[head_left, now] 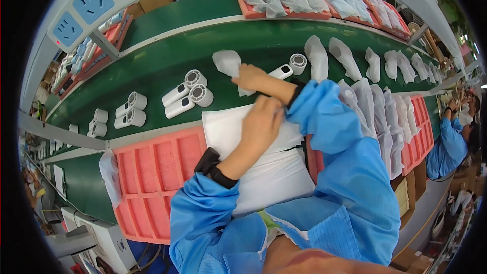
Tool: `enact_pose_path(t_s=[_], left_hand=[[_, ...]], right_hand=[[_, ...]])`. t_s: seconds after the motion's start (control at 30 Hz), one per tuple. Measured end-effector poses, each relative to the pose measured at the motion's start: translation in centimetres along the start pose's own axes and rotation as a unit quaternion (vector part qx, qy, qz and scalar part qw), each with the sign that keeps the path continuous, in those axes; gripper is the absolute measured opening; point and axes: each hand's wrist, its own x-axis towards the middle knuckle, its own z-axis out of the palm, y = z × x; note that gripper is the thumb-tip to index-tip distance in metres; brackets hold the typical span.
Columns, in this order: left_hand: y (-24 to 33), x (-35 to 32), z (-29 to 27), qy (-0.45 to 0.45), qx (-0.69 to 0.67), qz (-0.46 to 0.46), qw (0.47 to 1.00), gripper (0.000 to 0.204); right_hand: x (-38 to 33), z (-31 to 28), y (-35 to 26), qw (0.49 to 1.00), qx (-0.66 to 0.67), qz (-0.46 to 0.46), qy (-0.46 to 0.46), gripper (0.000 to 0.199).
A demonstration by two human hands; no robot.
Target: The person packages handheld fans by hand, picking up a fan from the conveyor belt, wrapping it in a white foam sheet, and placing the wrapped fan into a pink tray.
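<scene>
On green belt [167,66], right hand [252,78] gripping white pouch [228,63].

head view: worn on the head, aimed steeply down and forward | close range above a white foam stack [264,167] and green conveyor belt [167,66] | fisheye, edges bent | single view, nothing shared

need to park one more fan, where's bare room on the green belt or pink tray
Free: the pink tray's empty pockets left of the white bag stack; green belt above the fans. Crowded: belt right of the right hand, lined with wrapped pieces.
</scene>
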Motion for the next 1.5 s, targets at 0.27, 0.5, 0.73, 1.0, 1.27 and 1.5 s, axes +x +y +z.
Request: enact_pose_path(t_s=[0.27,0.5,0.73,1.0,1.27,1.5], left_hand=[[-0.1,-1.1,1.8,-0.1,0.117,0.021,0.988,0.027],[-0.9,-1.0,2.8,-0.104,0.15,0.052,0.982,0.023],[-0.1,-1.0,1.7,-0.086,0.098,0.024,0.991,0.019],[-0.3,-1.0,2.5,-0.081,0.146,0.052,0.985,0.019],[-0.5,0.0,0.4,-0.109,-0.123,-0.132,0.978,0.011],[-0.9,1.4,-2.0,-0.028,-0.251,-0.172,0.952,0.007]], right_hand=[[-0.9,-8.6,3.7,0.975,-0.175,-0.136,-0.019,0.072],[-2.6,-12.4,14.0,0.97,-0.229,-0.012,-0.083,0.073],[-5.3,-14.3,8.0,0.997,-0.038,0.007,0.061,0.071],[-7.4,-10.2,3.2,0.97,0.019,-0.17,0.175,0.073],[-10.0,-11.6,4.8,0.981,0.041,-0.116,0.148,0.067],[-15.8,-20.6,4.8,0.922,0.318,-0.1,0.199,0.062]])
